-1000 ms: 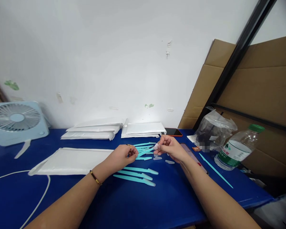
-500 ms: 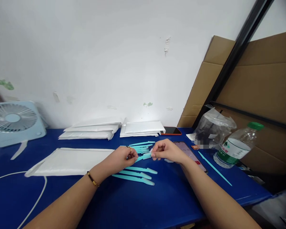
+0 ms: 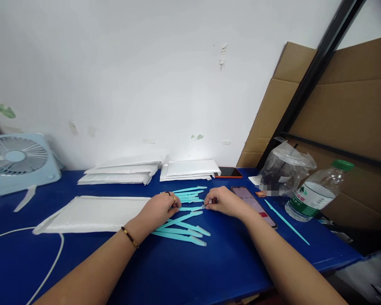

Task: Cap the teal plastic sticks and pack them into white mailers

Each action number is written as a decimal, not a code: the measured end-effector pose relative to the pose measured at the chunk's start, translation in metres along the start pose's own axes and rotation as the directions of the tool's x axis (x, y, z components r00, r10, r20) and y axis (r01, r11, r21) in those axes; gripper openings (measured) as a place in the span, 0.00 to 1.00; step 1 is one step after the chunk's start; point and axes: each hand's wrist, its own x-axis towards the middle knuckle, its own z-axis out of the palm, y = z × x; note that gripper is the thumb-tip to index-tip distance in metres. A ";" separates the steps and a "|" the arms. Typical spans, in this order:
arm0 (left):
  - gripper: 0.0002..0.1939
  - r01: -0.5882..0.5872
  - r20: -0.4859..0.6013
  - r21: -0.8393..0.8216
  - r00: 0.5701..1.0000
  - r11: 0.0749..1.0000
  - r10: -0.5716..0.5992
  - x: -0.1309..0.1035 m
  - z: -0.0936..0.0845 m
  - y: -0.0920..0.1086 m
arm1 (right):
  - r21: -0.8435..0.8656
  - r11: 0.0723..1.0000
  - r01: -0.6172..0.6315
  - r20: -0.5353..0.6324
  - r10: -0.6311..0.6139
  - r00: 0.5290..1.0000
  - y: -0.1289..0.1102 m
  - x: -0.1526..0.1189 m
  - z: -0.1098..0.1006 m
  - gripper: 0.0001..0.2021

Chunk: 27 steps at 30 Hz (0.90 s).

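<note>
Between my two hands lies a turquoise eyebrow razor (image 3: 190, 209), its tip pointing right. My left hand (image 3: 160, 208) is closed around the handle end, which its fingers partly hide. The fingertips of my right hand (image 3: 220, 201) pinch the razor's pale, clear-looking tip; whether that is a separate cap I cannot make out. Nearer to me, several more turquoise razors (image 3: 180, 238) lie fanned out, one crossing over the others, their handles partly behind my left hand. Behind the held razor is another group of razors (image 3: 190, 194).
A white padded envelope (image 3: 95, 214) lies at left, with envelope stacks (image 3: 120, 173) by the wall. A fan (image 3: 19, 163) and cable stand left. At right are a lit phone (image 3: 255, 205), a single razor (image 3: 287, 222), a plastic bag (image 3: 282, 169) and a bottle (image 3: 317, 195). Another phone (image 3: 228, 172) lies behind.
The razor held earlier now lies across the nearer group. Both hands have hold of another razor, from the side of the far group. My right hand has shifted slightly right.
</note>
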 end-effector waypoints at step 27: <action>0.10 0.121 -0.106 0.123 0.989 0.985 -0.108 0.002 -0.008 -0.004 | -0.182 0.976 -0.116 -0.063 0.106 0.992 0.002 0.001 -0.002 0.06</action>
